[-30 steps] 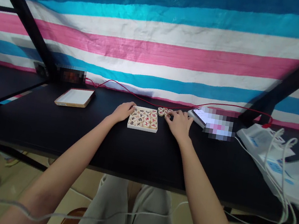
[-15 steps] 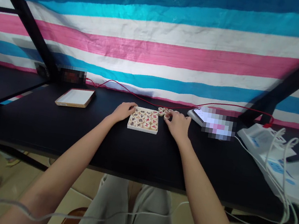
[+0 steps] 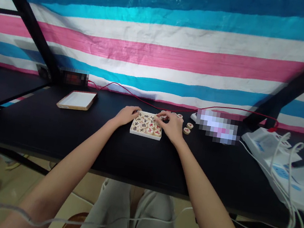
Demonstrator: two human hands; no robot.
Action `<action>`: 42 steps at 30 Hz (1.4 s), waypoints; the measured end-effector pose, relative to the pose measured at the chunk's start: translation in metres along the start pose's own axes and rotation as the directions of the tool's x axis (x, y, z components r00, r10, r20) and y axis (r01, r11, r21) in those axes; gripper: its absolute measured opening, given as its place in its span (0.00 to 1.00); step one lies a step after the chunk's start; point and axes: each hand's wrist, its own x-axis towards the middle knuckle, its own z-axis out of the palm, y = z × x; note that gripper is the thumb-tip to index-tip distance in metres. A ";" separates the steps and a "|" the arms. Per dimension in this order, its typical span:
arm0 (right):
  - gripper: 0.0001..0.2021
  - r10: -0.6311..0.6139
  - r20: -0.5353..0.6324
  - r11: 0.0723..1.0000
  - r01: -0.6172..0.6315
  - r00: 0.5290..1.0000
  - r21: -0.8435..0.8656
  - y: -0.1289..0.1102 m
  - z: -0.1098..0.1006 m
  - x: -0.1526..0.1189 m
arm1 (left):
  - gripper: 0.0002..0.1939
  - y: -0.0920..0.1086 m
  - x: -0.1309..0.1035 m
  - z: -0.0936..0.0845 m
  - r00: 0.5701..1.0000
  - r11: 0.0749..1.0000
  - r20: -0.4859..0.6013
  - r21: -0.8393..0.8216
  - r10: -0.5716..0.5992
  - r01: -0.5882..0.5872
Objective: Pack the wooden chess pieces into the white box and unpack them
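A white box [image 3: 145, 135] on the black table holds rows of round pieces with black and red characters. My left hand [image 3: 126, 115] rests at the box's left edge, fingers curled against its back left corner. Over the back right corner of the box, my right hand [image 3: 171, 125] pinches a round piece [image 3: 157, 117] between thumb and fingers. Several loose pieces [image 3: 180, 116] lie behind my right hand, partly hidden by it. Two more loose pieces [image 3: 186, 130] lie on the table to its right.
An open box lid [image 3: 77, 100] lies at the left. A phone, partly blurred, rests on a white object [image 3: 194, 116] at the right. White power strips [image 3: 279, 170] with cables fill the right side. A red cable [image 3: 142, 99] runs along the back.
My right hand has moved left from the loose pieces to the back right corner of the box, bringing a piece. Two loose pieces it hid now show. My left hand stays at the box.
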 end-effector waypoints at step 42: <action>0.15 -0.149 0.103 0.937 0.174 0.983 -0.303 -0.008 -0.001 -0.004 | 0.17 0.008 -0.002 -0.004 1.000 1.000 0.022 0.016 -0.015 0.014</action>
